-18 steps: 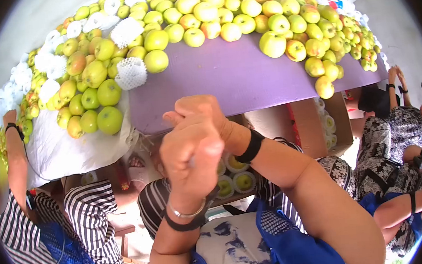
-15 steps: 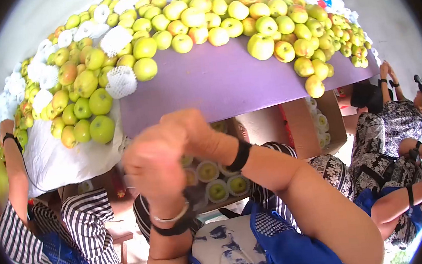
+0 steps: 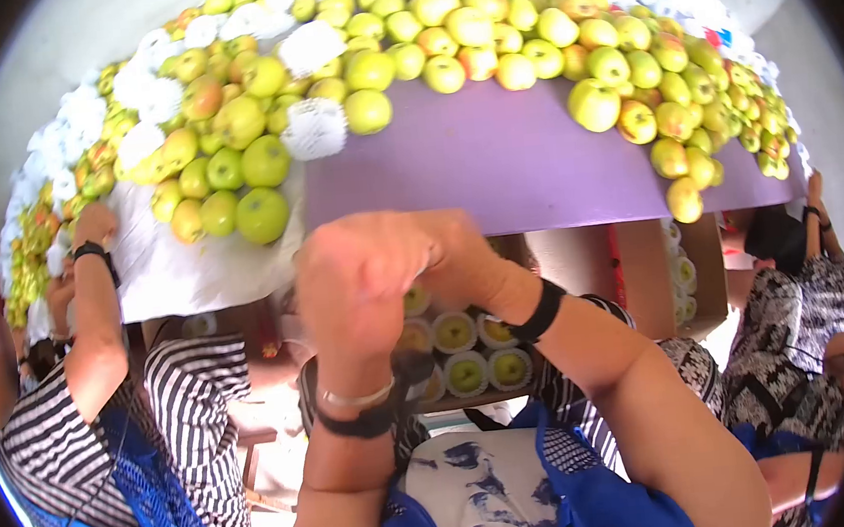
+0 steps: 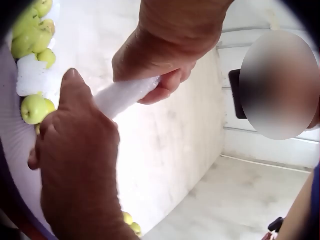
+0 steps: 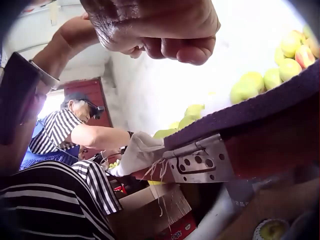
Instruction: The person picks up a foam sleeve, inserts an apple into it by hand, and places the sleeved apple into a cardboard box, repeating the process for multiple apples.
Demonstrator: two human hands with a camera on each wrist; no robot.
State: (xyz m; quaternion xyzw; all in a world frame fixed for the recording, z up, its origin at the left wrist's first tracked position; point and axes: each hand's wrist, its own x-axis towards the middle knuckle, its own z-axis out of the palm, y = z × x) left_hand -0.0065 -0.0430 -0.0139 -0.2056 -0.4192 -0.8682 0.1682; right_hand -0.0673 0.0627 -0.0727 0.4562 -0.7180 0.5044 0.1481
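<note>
- Apples: are showing yellow-green, several blushing red.
- Held foam sleeve: is showing white.
- Foam nets among the apples: are showing white mesh.
- Tabletop: is showing plain purple.
- Cloth under the leftmost apples: is showing white.
- Shirt: is carrying dark blue blotches on white.
- Vest: is showing bright blue.
- Wristband: is showing black.
- Bracelet: is gleaming silver.
- Left neighbour's top: is displaying black-and-white stripes.
- Right neighbour's clothing: is displaying a black-and-white print.
- Door: is showing dark red.
</note>
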